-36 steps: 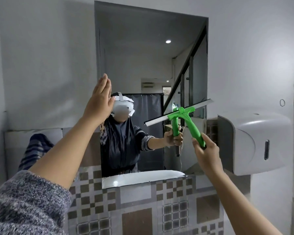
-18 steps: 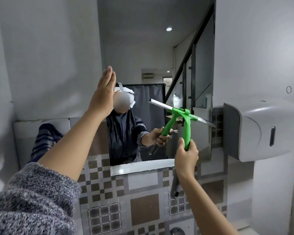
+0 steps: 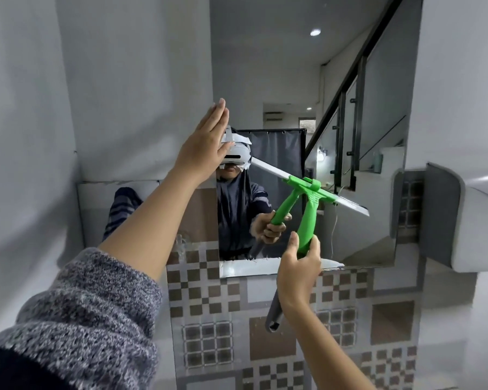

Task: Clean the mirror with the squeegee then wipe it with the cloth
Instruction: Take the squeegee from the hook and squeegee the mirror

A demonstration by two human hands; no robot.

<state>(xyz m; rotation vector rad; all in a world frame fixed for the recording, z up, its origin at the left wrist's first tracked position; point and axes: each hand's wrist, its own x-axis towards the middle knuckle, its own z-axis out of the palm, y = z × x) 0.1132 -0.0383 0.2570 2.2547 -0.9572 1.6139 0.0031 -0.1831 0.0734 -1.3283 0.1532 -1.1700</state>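
Grey bathroom walls and a band of brown-and-white checked tiles [image 3: 209, 294] surround the mirror [image 3: 293, 80], which serves as the landmark for everything else.

Nearest the camera, a speckled grey knit sleeve [image 3: 96, 311] covers the left forearm, below and left of the mirror. Nearby, the right hand [image 3: 299, 271] sits at the mirror's lower edge, fingers and thumb wrapped firmly round the lower end of the green squeegee [image 3: 310, 209] handle. A grey stub of the handle [image 3: 273, 316] sticks out beneath the fist, over the tiles under the mirror.

Farther out, the squeegee's handle runs up from the fist, leaning slightly right, to its head in front of the lower middle of the glass. Its blade [image 3: 268, 167] lies crosswise to the handle, its long axis slanting from upper left down to lower right, with the right tip short of the mirror's right edge. Whether the blade touches the glass cannot be told.

The left hand [image 3: 206, 144] is raised at the mirror's left edge, flat and open, fingers together pointing up, holding nothing.

Mounted on the wall right of the mirror is a white dispenser [image 3: 479, 220].
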